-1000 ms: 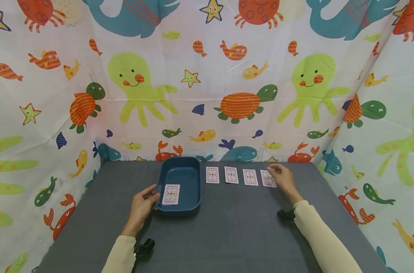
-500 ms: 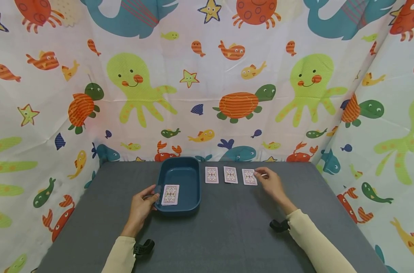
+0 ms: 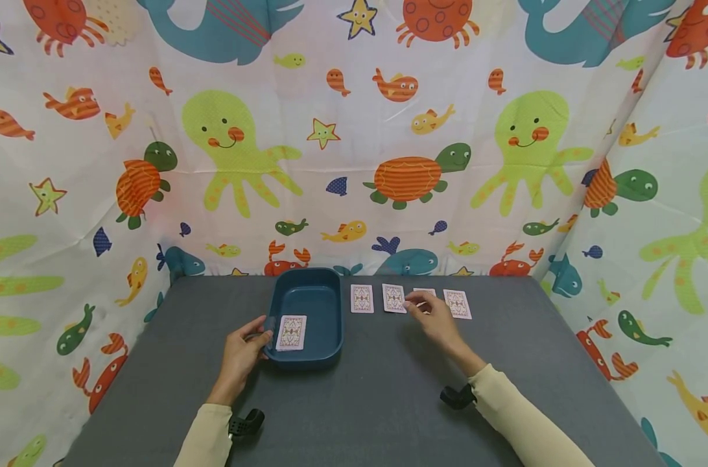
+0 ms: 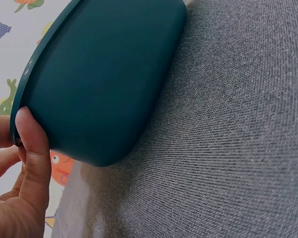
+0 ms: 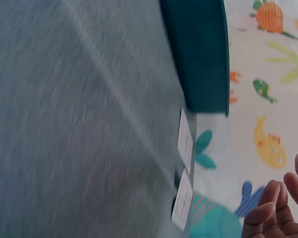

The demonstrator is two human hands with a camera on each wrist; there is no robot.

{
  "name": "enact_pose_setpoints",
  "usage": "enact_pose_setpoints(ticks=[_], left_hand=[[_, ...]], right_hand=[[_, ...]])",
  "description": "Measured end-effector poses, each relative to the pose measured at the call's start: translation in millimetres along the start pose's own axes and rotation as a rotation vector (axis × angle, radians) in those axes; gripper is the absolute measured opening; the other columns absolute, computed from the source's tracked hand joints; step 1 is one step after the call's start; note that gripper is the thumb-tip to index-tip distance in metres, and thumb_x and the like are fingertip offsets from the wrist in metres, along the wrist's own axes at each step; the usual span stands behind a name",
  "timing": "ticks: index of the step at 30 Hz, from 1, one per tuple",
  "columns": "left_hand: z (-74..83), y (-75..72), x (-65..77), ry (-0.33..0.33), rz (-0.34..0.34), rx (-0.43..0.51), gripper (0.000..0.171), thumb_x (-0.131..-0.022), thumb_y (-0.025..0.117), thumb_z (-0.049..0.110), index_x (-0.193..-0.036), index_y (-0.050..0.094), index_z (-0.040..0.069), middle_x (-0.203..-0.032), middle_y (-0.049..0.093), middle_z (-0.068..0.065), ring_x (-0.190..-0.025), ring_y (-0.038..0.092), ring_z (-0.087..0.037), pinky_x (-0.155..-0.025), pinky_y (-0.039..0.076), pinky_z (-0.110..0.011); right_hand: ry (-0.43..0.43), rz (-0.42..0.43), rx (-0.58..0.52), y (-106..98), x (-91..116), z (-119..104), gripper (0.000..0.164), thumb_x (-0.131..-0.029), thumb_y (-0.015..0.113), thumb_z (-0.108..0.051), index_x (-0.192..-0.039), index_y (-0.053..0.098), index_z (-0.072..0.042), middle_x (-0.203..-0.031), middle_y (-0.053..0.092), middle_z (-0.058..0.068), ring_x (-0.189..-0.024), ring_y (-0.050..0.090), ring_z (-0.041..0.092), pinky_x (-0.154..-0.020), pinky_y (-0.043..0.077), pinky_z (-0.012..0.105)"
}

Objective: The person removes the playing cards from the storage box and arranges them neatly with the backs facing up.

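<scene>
My left hand (image 3: pixel 244 350) pinches the left rim of a dark blue-green tray (image 3: pixel 314 355); in the left wrist view, the thumb (image 4: pixel 34 148) lies against the tray's outer wall. A small stack of patterned cards (image 3: pixel 291 333) lies face down inside the tray. To its right, several cards lie face down in a row along the table's back. My right hand (image 3: pixel 438 323), fingers loosely curled and holding nothing, hovers over the third card (image 3: pixel 425 290), partly hiding it. Its fingertips come close to the second card (image 3: pixel 393 298).
The row's first card (image 3: pixel 362 299) lies right beside the tray, and its last card (image 3: pixel 458 303) lies to the right of my right hand. A grey cloth-covered table (image 3: pixel 365 415) spreads in front. A white curtain (image 3: pixel 342 168) printed with sea animals hangs behind it.
My right hand has moved left along the row, from the rightmost card to over the third one, uncovering the rightmost card. My left hand stays on the tray.
</scene>
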State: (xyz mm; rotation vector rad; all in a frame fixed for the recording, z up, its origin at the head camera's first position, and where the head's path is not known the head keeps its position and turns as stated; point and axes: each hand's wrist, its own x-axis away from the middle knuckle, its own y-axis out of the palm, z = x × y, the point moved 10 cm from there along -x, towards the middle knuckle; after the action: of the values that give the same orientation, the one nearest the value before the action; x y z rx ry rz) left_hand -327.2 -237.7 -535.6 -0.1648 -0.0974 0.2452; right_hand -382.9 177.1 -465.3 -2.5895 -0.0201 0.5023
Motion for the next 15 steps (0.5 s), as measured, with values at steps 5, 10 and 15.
enact_pose_setpoints(ticks=[5, 10, 15], left_hand=[[0.5, -0.6, 0.2, 0.003, 0.001, -0.001, 0.047, -0.093, 0.065, 0.01, -0.139, 0.055, 0.007, -0.121, 0.051, -0.018, -0.08, 0.059, -0.017, -0.056, 0.056, -0.029], [1.3, -0.7, 0.5, 0.007, 0.001, -0.003, 0.047, -0.093, 0.065, 0.01, -0.139, 0.055, 0.007, -0.121, 0.052, -0.018, -0.08, 0.059, -0.02, -0.055, 0.055, -0.028], [0.9, -0.5, 1.0, 0.006, -0.001, -0.006, 0.047, -0.093, 0.065, 0.01, -0.139, 0.055, 0.007, -0.121, 0.051, -0.018, -0.084, 0.06, -0.024, -0.055, 0.055, -0.027]], right_hand=[[-0.004, -0.022, -0.028, 18, 1, -19, 0.018, -0.093, 0.068, -0.016, -0.107, 0.07, -0.006, -0.094, 0.067, 0.01, -0.081, 0.062, 0.018, -0.07, 0.049, 0.021], [-0.006, -0.061, -0.078, 38, 2, -37, 0.018, -0.093, 0.068, -0.016, -0.108, 0.07, -0.007, -0.095, 0.066, 0.01, -0.081, 0.061, 0.019, -0.071, 0.049, 0.023], [0.001, -0.081, -0.103, 54, 5, -51, 0.018, -0.092, 0.068, -0.012, -0.108, 0.069, -0.004, -0.095, 0.065, 0.011, -0.081, 0.06, 0.022, -0.071, 0.048, 0.022]])
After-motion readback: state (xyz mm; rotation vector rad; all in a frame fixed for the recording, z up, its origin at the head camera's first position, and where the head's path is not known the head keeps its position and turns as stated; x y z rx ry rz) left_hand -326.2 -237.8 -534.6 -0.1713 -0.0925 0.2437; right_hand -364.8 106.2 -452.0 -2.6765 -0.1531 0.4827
